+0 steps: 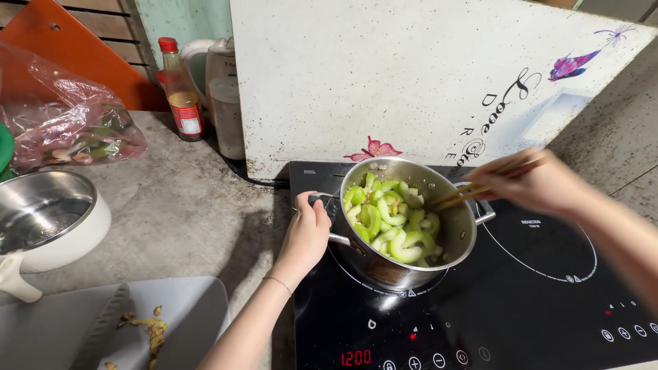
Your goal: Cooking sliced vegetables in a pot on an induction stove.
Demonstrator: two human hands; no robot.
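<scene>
Both hands grip: left hand [306,229] the tilted pot [404,223] handle, right hand [541,183] chopsticks [480,186]; red-labelled, red-capped bottle [179,90] behind.

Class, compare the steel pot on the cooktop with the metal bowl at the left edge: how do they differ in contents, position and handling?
The steel pot is full of green vegetable slices; the metal bowl looks empty of food. The pot sits tilted on the black cooktop; the bowl rests level in a white housing on the counter. The left hand grips the pot's handle and the right hand holds chopsticks in it; the bowl is untouched. Both are shiny metal.
</scene>
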